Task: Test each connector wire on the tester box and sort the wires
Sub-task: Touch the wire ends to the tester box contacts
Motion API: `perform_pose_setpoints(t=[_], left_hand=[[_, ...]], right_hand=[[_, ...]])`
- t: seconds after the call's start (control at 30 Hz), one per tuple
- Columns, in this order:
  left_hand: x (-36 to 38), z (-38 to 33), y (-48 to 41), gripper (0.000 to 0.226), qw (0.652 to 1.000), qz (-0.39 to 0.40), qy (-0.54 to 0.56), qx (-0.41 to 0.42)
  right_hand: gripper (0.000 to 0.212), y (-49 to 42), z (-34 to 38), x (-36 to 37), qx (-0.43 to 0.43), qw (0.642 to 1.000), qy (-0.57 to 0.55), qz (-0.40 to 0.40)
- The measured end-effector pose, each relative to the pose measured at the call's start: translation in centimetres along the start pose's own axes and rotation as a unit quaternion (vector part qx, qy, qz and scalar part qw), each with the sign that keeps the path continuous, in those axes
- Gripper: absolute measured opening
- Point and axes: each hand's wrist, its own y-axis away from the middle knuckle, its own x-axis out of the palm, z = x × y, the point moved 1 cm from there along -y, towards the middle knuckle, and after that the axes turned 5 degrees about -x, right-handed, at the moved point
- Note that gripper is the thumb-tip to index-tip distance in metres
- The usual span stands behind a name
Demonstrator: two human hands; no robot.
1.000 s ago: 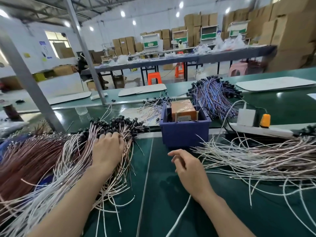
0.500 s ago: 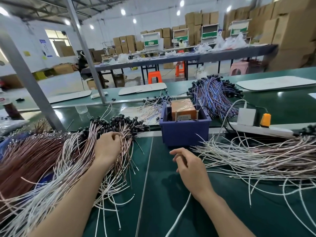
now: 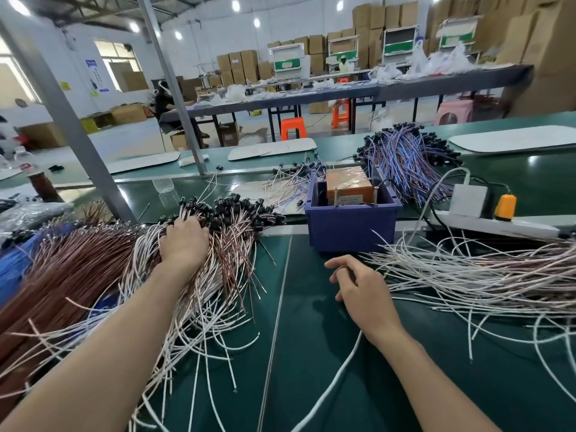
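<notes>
A big pile of white and brown connector wires (image 3: 224, 254) with black connector ends lies on the left of the green mat. My left hand (image 3: 184, 241) is on top of it, its fingers curled down among the black ends; the fingertips are hidden in the wires. The orange tester box (image 3: 349, 185) sits inside a blue bin (image 3: 349, 229) at centre. In front of the bin my right hand (image 3: 361, 288) rests on the mat, loosely curled and holding nothing. A spread of white wires (image 3: 473, 269) lies to its right.
A bundle of purple-blue wires (image 3: 405, 160) lies behind the bin. A white power strip (image 3: 505, 227) with an adapter and an orange plug (image 3: 505, 207) sits at right. Dense brown wires (image 3: 62, 275) fill the far left. A grey post (image 3: 62, 120) rises from the table.
My left hand has slid forward over the pile to the black connector ends and its fingers have curled into them. My right hand has hardly moved.
</notes>
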Motion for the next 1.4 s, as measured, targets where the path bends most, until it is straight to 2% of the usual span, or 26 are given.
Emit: perform_pose_setpoints(t=[0.17,0.27,0.33,0.4,0.47,0.5,0.57,0.67,0.73,0.8,0.9,0.97,1.03,1.17,1.23,1.3,1.33,1.4], left_hand=[[-0.5,-0.8,0.7,0.027,0.996,-0.001,0.091,0.022],[-2.3,-2.6,2.0,0.027,0.977,-0.026,0.2,0.068],[-4.6,-4.9,3.4,0.028,0.949,-0.066,0.283,0.124],[-7.0,-8.0,5.6,0.028,0.905,-0.118,0.357,0.197],[-8.3,-11.0,8.8,0.029,0.86,-0.138,0.405,0.278],[-8.3,-12.4,10.5,0.029,0.848,-0.123,0.409,0.315],[-6.5,-14.8,13.8,0.026,0.84,-0.041,0.403,0.362],[-1.7,-17.3,17.9,0.021,0.833,0.135,0.426,0.326],[1.5,-18.2,20.2,0.02,0.825,0.206,0.434,0.299],[3.7,-18.8,21.8,0.022,0.819,0.224,0.425,0.313],[5.1,-18.8,22.2,0.03,0.801,0.228,0.436,0.341],[5.4,-18.2,21.7,0.035,0.806,0.224,0.406,0.368],[5.9,-17.3,21.0,0.033,0.835,0.182,0.352,0.383],[5.8,-15.8,19.0,0.013,0.879,0.01,0.268,0.394],[5.5,-15.2,17.8,0.012,0.892,-0.081,0.225,0.383],[5.4,-14.6,16.8,0.013,0.899,-0.153,0.211,0.353],[5.4,-14.3,16.5,0.015,0.899,-0.175,0.212,0.34],[5.4,-14.0,16.1,0.017,0.896,-0.204,0.217,0.328]], right_hand=[[0.032,0.0,-0.1,0.0,0.007,1.0,-0.01,-0.004],[0.033,-0.1,-0.2,0.0,0.016,0.999,-0.037,-0.007],[0.035,-0.2,0.0,-0.2,0.029,0.996,-0.089,-0.014],[0.037,-0.1,0.3,-0.7,0.041,0.985,-0.166,-0.029],[0.035,-0.2,0.5,-1.4,0.057,0.968,-0.239,-0.051],[0.032,-0.3,0.5,-1.9,0.072,0.954,-0.283,-0.064],[0.026,-0.5,0.3,-3.1,0.113,0.911,-0.389,-0.083],[0.048,-0.5,-0.4,-5.1,0.134,0.828,-0.536,-0.09],[0.051,-0.2,-0.8,-6.1,0.131,0.797,-0.585,-0.078],[0.049,0.0,-0.7,-6.5,0.15,0.797,-0.581,-0.073],[0.038,-0.2,-0.7,-6.4,0.184,0.817,-0.54,-0.087],[0.044,-0.5,-0.7,-6.4,0.194,0.815,-0.535,-0.106],[0.051,-1.0,-1.1,-6.8,0.193,0.799,-0.553,-0.136],[0.047,-1.5,-2.3,-8.3,0.153,0.714,-0.657,-0.187],[0.039,-1.4,-2.8,-9.0,0.139,0.707,-0.667,-0.19],[0.031,-1.1,-3.0,-9.2,0.133,0.729,-0.645,-0.184],[0.028,-1.1,-2.9,-9.1,0.128,0.755,-0.619,-0.177],[0.028,-0.9,-2.4,-8.5,0.114,0.827,-0.529,-0.153]])
